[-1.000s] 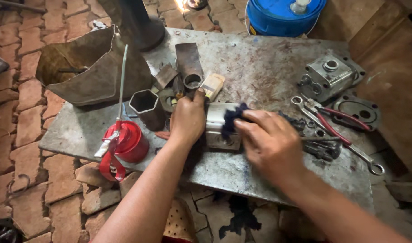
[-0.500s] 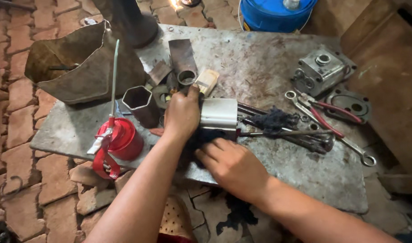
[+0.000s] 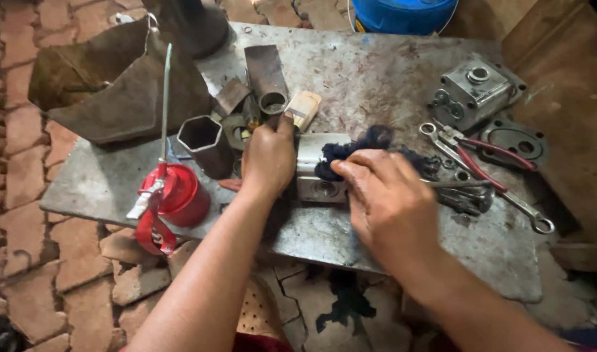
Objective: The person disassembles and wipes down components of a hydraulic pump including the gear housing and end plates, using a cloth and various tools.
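Observation:
A pale metal block [image 3: 316, 171] lies on the stained metal slab [image 3: 389, 78] in front of me. My left hand [image 3: 267, 158] is clamped over its left end and holds it steady. My right hand [image 3: 382, 195] presses a dark blue rag [image 3: 358, 148] onto the block's top right. The fingers of that hand are closed around the rag. The block's front face with a round port shows between both hands.
A red oil can [image 3: 171, 195] with a long spout stands at the left. A hexagonal socket [image 3: 204, 143], a short tube [image 3: 272, 102] and scrap plates sit behind the block. Wrenches and red-handled pliers [image 3: 487, 153] lie right, beside a grey pump housing [image 3: 474, 91]. A blue drum [image 3: 402, 13] is behind.
My right hand, which had dropped to the near edge of the slab half a second ago, has come back up onto the block with the rag. My left hand stayed put.

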